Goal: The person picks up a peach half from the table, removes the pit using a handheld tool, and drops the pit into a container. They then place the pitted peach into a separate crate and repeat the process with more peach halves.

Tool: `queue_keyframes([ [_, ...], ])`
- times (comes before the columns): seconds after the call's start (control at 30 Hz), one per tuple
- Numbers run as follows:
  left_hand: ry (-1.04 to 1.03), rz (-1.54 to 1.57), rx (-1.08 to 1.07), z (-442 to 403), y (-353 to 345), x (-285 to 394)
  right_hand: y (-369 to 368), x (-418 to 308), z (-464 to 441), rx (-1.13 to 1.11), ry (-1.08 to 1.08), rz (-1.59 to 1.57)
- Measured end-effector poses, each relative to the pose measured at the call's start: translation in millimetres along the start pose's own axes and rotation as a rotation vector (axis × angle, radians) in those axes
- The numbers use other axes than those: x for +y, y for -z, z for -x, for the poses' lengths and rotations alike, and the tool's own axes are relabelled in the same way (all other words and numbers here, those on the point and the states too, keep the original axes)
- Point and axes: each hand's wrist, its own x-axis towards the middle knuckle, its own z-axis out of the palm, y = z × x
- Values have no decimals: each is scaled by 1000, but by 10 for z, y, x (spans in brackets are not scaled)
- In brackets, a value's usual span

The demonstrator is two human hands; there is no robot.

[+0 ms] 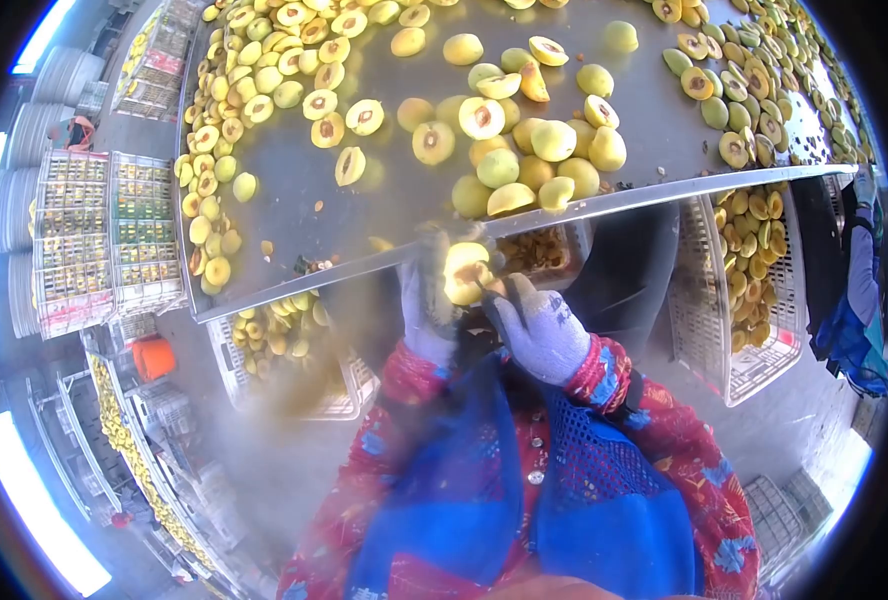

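Below the table [294, 205], fruit-filled crates [699, 295], left hand [427, 328] gripping fruit half [461, 272], right hand [546, 332] curled, hold unclear

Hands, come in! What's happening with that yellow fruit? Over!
Lavender-gloved left hand: holding round, yellow cut fruit. Lavender-gloved right hand: at its brownish centre. Grey metal table: edge just beyond, not blocking.

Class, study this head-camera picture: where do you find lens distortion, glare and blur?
Head view: wide-lens distortion, with a rounded image and black corners; glare at lower left, where a bright panel washes out to white; a hazy smear over the floor at lower left; blur on the left hand's fingers, while the right hand looks sharper.
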Motion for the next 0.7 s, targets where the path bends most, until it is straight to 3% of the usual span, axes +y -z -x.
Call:
queue_keyframes([
  [0.13, 98, 25, 38, 30, -71, -38, -62, 5, -18, 16, 11, -24],
  [0.23, -87, -225, 151, 64, -115, -330, -119, 122, -52, 73, 442, 300],
  [0.33, -125, -311, 230, 84, -187, -363, -36, -86, -66, -178, -432, -476],
  [0.4, -189, -402, 293, 43, -194, -365, 35, -77, -88, -267, -477, -653],
  [0.47, 145, -24, 298, 24, -261, -249, 42, -51, -103, -281, -481, -698],
  [0.5, 387, 244, 203, -41, -225, 16, -5, -21, -81, -256, -470, -655],
  [0.53, 417, 330, 187, -50, -230, 53, -31, -5, -69, -231, -458, -612],
  [0.6, 472, 505, 158, -61, -258, 80, 55, -20, -88, -327, -706, -896],
  [0.63, 333, 398, 136, -43, -282, -9, 109, -9, -96, -374, -830, -1038],
  [0.7, 4, 114, 111, 19, -299, -316, 141, 139, -96, -637, -847, -1640],
])
